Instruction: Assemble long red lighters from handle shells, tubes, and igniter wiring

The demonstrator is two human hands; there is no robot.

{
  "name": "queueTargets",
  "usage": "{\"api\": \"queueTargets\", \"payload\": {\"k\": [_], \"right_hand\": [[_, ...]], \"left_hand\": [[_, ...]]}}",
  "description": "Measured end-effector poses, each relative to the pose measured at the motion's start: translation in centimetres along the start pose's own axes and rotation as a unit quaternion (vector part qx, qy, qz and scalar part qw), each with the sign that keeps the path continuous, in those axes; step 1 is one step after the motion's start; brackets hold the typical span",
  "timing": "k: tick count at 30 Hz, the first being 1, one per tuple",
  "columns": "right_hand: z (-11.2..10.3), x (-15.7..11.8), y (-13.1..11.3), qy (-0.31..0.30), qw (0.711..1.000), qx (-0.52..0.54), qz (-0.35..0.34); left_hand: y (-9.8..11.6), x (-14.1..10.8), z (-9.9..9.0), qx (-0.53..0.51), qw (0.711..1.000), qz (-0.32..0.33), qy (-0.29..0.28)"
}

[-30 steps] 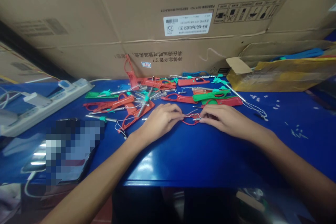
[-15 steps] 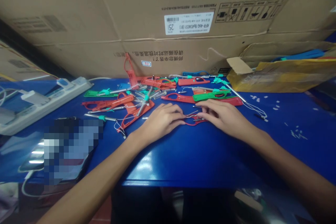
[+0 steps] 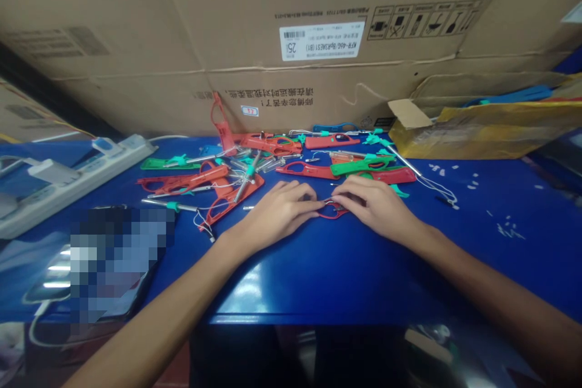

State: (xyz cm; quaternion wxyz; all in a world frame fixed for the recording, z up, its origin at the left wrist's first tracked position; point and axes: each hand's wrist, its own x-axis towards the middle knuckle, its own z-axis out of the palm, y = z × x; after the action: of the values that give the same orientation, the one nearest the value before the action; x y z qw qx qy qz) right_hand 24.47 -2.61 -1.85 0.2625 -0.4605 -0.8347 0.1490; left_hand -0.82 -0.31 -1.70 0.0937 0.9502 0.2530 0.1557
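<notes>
Both hands meet over a red plastic shell point(image 3: 333, 213) with a loop-shaped end, low over the blue table. My left hand point(image 3: 288, 206) is closed on the shell's left side, thumb and fingers pressed together. My right hand point(image 3: 370, 203) pinches at the shell's upper right, where thin wires and a small metal piece show between the fingertips; part of the shell is hidden under it. Just behind the hands lie a green shell point(image 3: 362, 165) and a long red shell point(image 3: 313, 171).
Red shells point(image 3: 186, 182) and metal rods with wires are heaped at the left back. A power strip point(image 3: 82, 185) and a phone point(image 3: 50, 276) lie at the left. An open carton point(image 3: 491, 131) stands at the right back, before a large cardboard box point(image 3: 182, 24).
My right hand has moved slightly left, closer to my left hand, and its fingertips now cover the wires nearer the loop. The whole view has shifted a little.
</notes>
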Motion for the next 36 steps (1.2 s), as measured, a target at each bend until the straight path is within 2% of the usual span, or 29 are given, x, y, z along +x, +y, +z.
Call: {"api": "queueTargets", "payload": {"k": [7, 12, 15, 20, 23, 26, 32, 36], "right_hand": [[0.8, 0.5, -0.6, 0.05, 0.997, 0.031, -0.04], [1.0, 1.0, -1.0, 0.094, 0.993, 0.06, -0.029], [1.0, 1.0, -0.9, 0.101, 0.992, 0.065, -0.027], [0.7, 0.9, -0.2, 0.043, 0.997, 0.051, -0.038], [-0.1, 0.8, 0.3, 0.006, 0.999, 0.028, -0.018], [-1.5, 0.6, 0.8, -0.005, 1.0, -0.002, -0.008], [-4.3, 0.0, 1.5, -0.089, 0.996, 0.006, -0.015], [-4.7, -0.2, 1.7, -0.111, 0.993, 0.024, -0.041]], "left_hand": [[0.2, 0.3, -0.2, 0.021, 1.0, 0.013, 0.004], [0.2, 0.3, 0.0, 0.024, 1.0, 0.013, 0.003], [0.0, 0.2, 0.3, 0.012, 1.0, 0.008, -0.001], [-0.1, 0.2, 0.0, -0.005, 1.0, 0.005, 0.003], [0.0, 0.1, -0.2, -0.029, 0.999, -0.029, 0.024], [0.0, 0.0, -0.2, -0.043, 0.996, -0.059, 0.043], [-0.6, 0.0, -0.8, -0.056, 0.996, -0.053, 0.041], [-1.1, -0.1, -1.4, -0.07, 0.996, -0.045, 0.026]]}}
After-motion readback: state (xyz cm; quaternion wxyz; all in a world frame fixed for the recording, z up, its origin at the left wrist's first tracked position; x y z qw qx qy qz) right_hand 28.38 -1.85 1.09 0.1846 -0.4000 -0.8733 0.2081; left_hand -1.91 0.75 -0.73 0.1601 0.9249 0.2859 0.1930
